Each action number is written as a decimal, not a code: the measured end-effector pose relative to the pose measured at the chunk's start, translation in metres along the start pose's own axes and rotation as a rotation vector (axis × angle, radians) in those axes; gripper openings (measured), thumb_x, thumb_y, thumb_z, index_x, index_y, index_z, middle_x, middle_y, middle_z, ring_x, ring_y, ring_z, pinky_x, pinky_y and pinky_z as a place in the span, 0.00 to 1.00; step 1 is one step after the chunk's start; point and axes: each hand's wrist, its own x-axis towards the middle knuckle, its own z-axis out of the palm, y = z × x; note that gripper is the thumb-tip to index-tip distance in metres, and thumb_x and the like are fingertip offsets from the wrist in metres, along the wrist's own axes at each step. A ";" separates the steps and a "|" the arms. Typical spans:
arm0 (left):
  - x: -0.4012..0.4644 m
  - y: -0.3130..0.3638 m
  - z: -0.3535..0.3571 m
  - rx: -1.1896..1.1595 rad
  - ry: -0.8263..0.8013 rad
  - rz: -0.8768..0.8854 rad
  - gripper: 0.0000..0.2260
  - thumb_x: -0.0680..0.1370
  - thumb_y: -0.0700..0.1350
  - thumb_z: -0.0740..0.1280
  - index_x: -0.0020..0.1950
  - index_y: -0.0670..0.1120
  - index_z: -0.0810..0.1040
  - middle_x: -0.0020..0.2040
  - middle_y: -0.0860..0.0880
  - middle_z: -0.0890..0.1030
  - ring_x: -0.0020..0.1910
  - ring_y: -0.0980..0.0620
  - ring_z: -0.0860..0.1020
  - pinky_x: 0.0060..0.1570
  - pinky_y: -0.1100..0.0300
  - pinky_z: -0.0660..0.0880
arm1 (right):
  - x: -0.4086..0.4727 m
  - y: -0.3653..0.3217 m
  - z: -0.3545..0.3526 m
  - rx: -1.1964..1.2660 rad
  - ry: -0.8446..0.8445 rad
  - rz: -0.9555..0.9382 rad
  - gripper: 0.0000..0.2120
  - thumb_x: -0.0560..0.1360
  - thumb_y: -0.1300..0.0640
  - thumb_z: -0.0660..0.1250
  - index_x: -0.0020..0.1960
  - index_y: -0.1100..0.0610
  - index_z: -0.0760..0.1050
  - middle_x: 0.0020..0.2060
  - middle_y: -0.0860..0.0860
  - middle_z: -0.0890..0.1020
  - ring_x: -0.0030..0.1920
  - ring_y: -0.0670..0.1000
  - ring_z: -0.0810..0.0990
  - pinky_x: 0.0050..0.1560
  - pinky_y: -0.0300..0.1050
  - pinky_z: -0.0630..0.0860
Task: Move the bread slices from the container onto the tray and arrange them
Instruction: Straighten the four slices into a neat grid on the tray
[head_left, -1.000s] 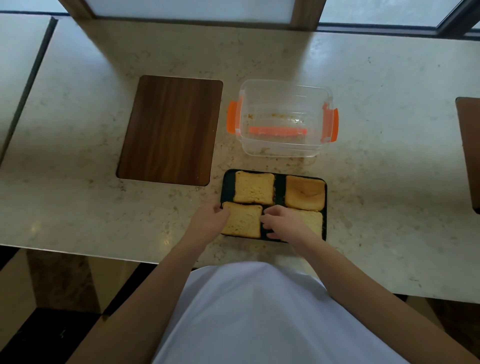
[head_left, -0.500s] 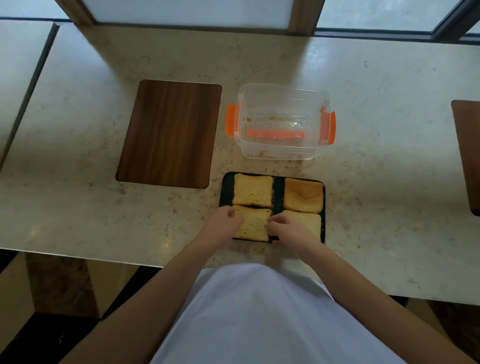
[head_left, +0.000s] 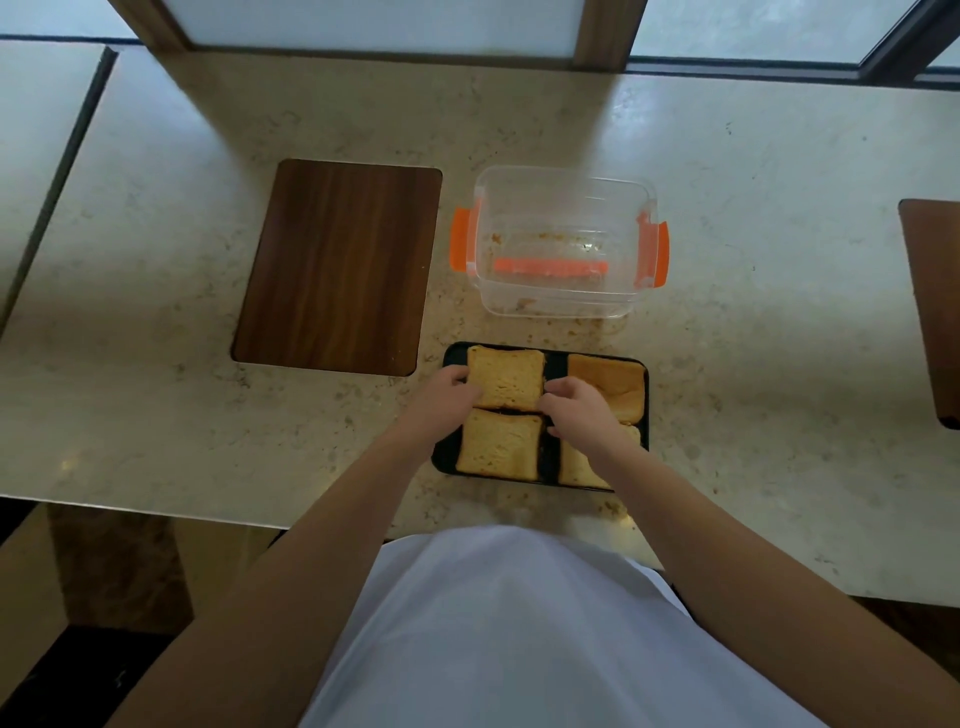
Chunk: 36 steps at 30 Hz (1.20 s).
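Hands (head_left: 511, 402) now at far slice (head_left: 506, 376).

Both hands flank the far-left slice (head_left: 506, 376); container (head_left: 563, 244) blocks just beyond. Wooden board (head_left: 337, 267) lies flat left of the grip. Counter (head_left: 779, 364) right of tray (head_left: 449, 452) open.

You see golden-tan square bread slices (head_left: 505, 378) on a black rectangular tray (head_left: 555, 359), a clear plastic container (head_left: 563, 299) with orange clips, a dark wood-grain board (head_left: 340, 265), and a speckled beige stone surface (head_left: 753, 322).

Nothing readable here, honestly: no labels, brand names, numbers or signs anywhere, not on the clear container (head_left: 558, 244) in the middle of the frame either.
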 end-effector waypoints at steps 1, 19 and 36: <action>0.002 0.001 0.000 0.003 0.000 -0.019 0.24 0.80 0.49 0.63 0.76 0.48 0.66 0.50 0.53 0.76 0.47 0.54 0.75 0.52 0.52 0.75 | 0.001 -0.002 0.000 -0.013 -0.005 0.003 0.23 0.79 0.55 0.66 0.72 0.56 0.70 0.64 0.51 0.77 0.61 0.52 0.77 0.65 0.56 0.77; 0.004 0.008 0.002 -0.031 -0.050 -0.139 0.20 0.81 0.52 0.59 0.73 0.51 0.68 0.70 0.48 0.71 0.65 0.45 0.72 0.56 0.45 0.76 | 0.006 -0.006 0.011 -0.039 -0.039 0.078 0.22 0.79 0.53 0.65 0.71 0.59 0.73 0.44 0.43 0.76 0.48 0.47 0.78 0.60 0.56 0.80; -0.002 0.006 -0.013 -0.041 -0.047 -0.191 0.21 0.78 0.58 0.60 0.69 0.53 0.71 0.68 0.50 0.73 0.64 0.46 0.73 0.55 0.41 0.79 | 0.010 -0.014 0.023 -0.040 -0.064 0.096 0.23 0.79 0.52 0.65 0.72 0.59 0.72 0.46 0.44 0.76 0.47 0.47 0.78 0.61 0.56 0.80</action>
